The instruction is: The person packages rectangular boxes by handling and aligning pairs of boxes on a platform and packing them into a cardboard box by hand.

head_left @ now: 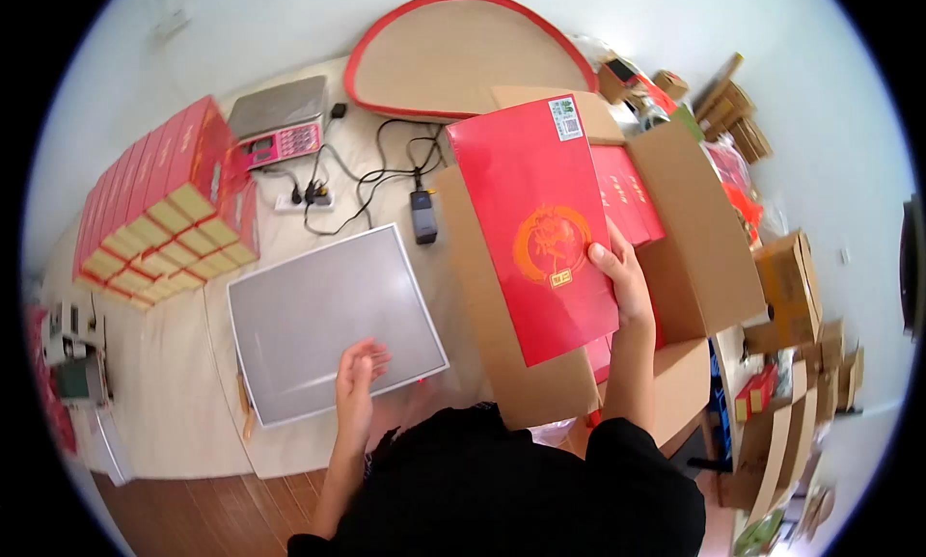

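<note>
A flat red box (pixel 502 181) with a round gold emblem and a small white label at its top edge is in my right hand (pixel 623 275), gripped at its right side with the thumb on top. It hangs over an open cardboard carton (pixel 690 229), where more red boxes (pixel 627 195) lie. My left hand (pixel 361 369) is empty, fingers apart, above the lower part of a grey panel (pixel 328 316) with a white frame.
Stacked red boxes (pixel 159 205) stand at the left. Behind the panel are a scale (pixel 280 113), a power strip (pixel 305 202), cables and a black adapter (pixel 422 217). A red-rimmed tan board (pixel 463 55) leans at the back. Cartons (pixel 786 287) crowd the right.
</note>
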`<move>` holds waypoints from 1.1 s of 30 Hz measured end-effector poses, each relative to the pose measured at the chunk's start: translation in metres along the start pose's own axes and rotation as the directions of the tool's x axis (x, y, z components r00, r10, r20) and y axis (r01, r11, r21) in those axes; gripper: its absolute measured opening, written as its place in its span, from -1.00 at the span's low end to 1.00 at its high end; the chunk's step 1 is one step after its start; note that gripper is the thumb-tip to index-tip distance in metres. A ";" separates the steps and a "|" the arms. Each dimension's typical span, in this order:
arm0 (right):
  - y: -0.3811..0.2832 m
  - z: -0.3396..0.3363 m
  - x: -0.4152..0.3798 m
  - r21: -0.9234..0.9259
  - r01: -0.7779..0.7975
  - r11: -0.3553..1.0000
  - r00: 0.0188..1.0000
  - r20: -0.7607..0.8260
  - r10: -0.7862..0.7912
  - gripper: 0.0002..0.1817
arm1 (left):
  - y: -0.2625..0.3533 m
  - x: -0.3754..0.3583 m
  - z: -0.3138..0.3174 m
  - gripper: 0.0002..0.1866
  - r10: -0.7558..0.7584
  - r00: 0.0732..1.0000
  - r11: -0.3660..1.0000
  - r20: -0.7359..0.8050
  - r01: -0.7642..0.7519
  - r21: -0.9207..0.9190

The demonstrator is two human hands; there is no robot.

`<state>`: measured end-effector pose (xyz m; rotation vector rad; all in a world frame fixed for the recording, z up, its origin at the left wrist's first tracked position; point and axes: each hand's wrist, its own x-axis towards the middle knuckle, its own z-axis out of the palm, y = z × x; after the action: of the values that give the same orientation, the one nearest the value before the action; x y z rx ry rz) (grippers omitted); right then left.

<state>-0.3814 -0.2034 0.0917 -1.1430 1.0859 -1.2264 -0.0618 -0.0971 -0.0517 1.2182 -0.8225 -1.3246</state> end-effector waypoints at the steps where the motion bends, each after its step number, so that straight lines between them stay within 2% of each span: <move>1: -0.001 0.011 -0.002 -0.005 -0.012 1.000 0.999 0.037 0.013 -0.18 | 0.003 -0.002 0.003 -0.61 0.017 0.999 0.999 0.044 -0.015 -0.038; 2: -0.002 0.022 -0.005 -0.034 0.012 0.999 0.999 0.051 -0.010 -0.17 | 0.006 -0.003 0.007 -0.61 0.019 1.000 0.999 0.006 -0.018 -0.048; 4: 0.001 0.036 -0.008 -0.094 0.046 0.994 0.993 0.115 -0.035 -0.16 | 0.013 -0.003 0.012 -0.53 0.065 0.993 0.991 0.103 -0.052 -0.120; 5: 0.003 0.044 -0.010 -0.098 0.040 0.994 0.989 0.148 -0.025 -0.16 | 0.017 -0.002 0.016 -0.53 0.068 0.995 0.990 0.070 -0.058 -0.129; 7: 0.007 0.064 -0.017 0.054 -0.100 0.994 0.979 0.185 0.088 -0.17 | 0.030 -0.002 0.021 -0.40 0.183 0.974 0.968 0.136 -0.155 -0.197; 9: 0.008 0.081 -0.024 0.045 -0.149 0.988 0.964 0.229 0.135 -0.19 | 0.043 -0.003 0.024 -0.33 0.232 0.963 0.954 0.135 -0.198 -0.225; 13: 0.020 0.098 -0.033 0.033 -0.137 0.990 0.940 0.318 0.120 -0.20 | 0.060 -0.009 0.023 -0.22 0.327 0.933 0.924 0.152 -0.282 -0.259; 15: 0.022 0.105 -0.039 0.021 -0.122 0.992 0.934 0.342 0.108 -0.19 | 0.062 -0.011 0.023 -0.20 0.311 0.942 0.936 0.128 -0.280 -0.211; 17: 0.020 0.112 -0.045 -0.071 -0.034 0.997 0.945 0.322 0.056 -0.17 | 0.059 -0.013 0.024 -0.22 0.240 0.962 0.962 0.129 -0.218 -0.166; 18: 0.019 0.115 -0.048 -0.119 0.038 0.992 0.946 0.324 0.002 -0.18 | 0.058 -0.014 0.024 -0.22 0.239 0.963 0.962 0.124 -0.217 -0.166; 21: 0.021 0.107 -0.049 -0.223 0.115 0.968 0.954 0.296 -0.045 -0.20 | 0.057 -0.014 0.025 -0.26 0.253 0.955 0.952 0.153 -0.218 -0.216; 25: 0.018 0.097 -0.048 -0.274 0.131 0.953 0.968 0.242 -0.064 -0.22 | 0.053 -0.007 0.028 -0.29 0.252 0.947 0.953 0.200 -0.208 -0.219; 27: 0.024 0.094 -0.051 -0.363 0.258 0.895 0.946 0.285 -0.157 -0.19 | 0.050 -0.005 0.033 -0.29 0.256 0.943 0.953 0.212 -0.210 -0.220; 28: 0.024 0.095 -0.054 -0.472 0.315 0.824 0.934 0.307 -0.181 -0.15 | 0.047 -0.005 0.037 -0.31 0.249 0.948 0.947 0.199 -0.195 -0.254; 29: 0.018 0.102 -0.062 -0.598 0.413 0.687 0.901 0.377 -0.214 -0.13 | 0.043 -0.004 0.039 -0.32 0.240 0.953 0.940 0.184 -0.181 -0.288; 31: 0.021 0.112 -0.075 -0.578 0.534 0.618 0.829 0.500 -0.249 -0.12 | 0.027 0.002 0.039 -0.24 0.101 0.986 0.863 0.131 -0.022 -0.504; 32: 0.026 0.114 -0.077 -0.529 0.552 0.644 0.791 0.577 -0.204 -0.07 | 0.022 0.006 0.035 -0.23 0.013 0.989 0.806 0.148 0.077 -0.586; 33: 0.029 0.117 -0.083 -0.507 0.477 0.718 0.789 0.606 -0.097 -0.01 | 0.002 0.009 0.027 -0.22 0.053 0.979 0.789 0.197 0.080 -0.610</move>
<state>-0.2662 -0.1147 0.0770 -2.1333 0.8976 -0.6547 -0.0863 -0.1109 -0.0453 0.5705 -0.4489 -1.5836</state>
